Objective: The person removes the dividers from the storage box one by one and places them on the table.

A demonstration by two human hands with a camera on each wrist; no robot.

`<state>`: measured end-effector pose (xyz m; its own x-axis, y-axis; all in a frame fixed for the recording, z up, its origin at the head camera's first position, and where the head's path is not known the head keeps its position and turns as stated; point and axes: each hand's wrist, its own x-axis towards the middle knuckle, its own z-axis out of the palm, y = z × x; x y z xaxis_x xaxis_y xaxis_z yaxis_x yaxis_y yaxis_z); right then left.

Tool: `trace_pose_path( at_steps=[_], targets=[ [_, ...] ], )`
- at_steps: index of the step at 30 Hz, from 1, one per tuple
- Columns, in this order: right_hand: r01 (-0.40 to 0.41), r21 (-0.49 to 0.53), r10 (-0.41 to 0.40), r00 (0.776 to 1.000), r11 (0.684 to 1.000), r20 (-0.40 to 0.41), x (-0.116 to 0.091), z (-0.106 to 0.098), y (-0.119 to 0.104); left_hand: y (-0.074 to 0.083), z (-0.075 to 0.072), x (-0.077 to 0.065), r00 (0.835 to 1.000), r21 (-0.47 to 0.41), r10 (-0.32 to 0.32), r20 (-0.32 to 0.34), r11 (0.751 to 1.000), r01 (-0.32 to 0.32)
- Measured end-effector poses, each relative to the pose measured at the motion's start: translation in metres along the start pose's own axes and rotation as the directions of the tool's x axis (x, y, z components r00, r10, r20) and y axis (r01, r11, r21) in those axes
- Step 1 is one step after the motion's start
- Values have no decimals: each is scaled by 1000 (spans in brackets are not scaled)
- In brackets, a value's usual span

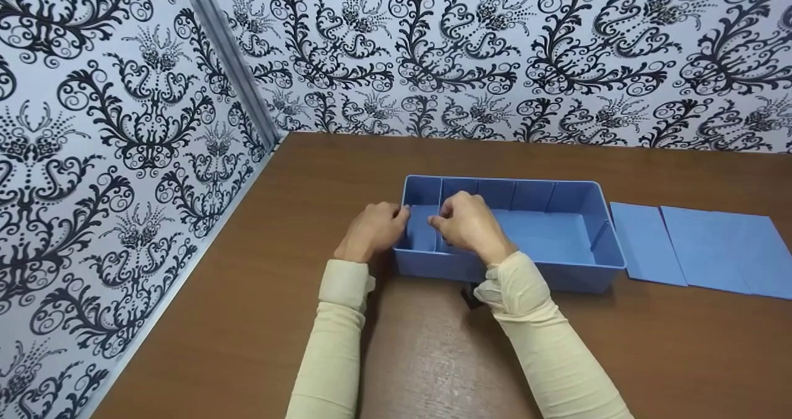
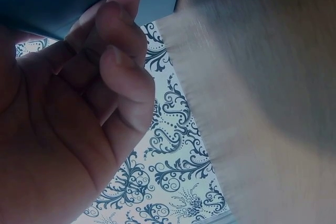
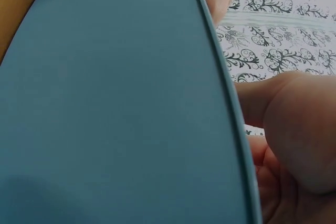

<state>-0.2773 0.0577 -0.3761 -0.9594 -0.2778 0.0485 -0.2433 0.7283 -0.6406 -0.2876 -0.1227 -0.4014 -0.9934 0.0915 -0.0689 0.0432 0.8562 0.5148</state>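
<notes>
A long blue plastic bin (image 1: 544, 276) stands on the table, with slots along its inner walls. A thin blue divider (image 1: 441, 190) stands upright across it near the left end, marking off a narrow compartment. My left hand (image 1: 378, 228) grips the bin's left wall, thumb over the rim; in the left wrist view its curled fingers (image 2: 126, 77) lie against the blue plastic. Above the divider, my right hand (image 1: 471, 226) pinches its top edge, and the fingertips are partly hidden. The bin's outer wall (image 3: 121, 98) fills most of the right wrist view, the right hand beyond its rim.
Several flat blue panels (image 1: 711, 246) lie on the brown table (image 1: 297, 221), overlapping, just right of the bin. Patterned walls (image 1: 396, 54) close off the table at the back and left. A small black object (image 1: 472, 296) shows beneath the right wrist.
</notes>
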Motion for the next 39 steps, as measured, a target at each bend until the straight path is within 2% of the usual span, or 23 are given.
trace_pose_path(
  at_steps=[10,21,29,39],
  targets=[
    [-13,-40,12,1000,999,-24,1,5,-1,0,0,-1,1000,0,5,-4,1000,-5],
    [-29,-26,28,999,999,-23,1,8,-2,0,0,-2,1000,2,8,-8,1000,-8],
    [-8,-57,6,999,998,-38,1,9,-2,-1,1,-2,999,6,33,-36,999,-33],
    [-4,-51,2,999,999,-47,2,10,0,0,0,-4,1000,-29,5,-12,1000,-5]
  ],
)
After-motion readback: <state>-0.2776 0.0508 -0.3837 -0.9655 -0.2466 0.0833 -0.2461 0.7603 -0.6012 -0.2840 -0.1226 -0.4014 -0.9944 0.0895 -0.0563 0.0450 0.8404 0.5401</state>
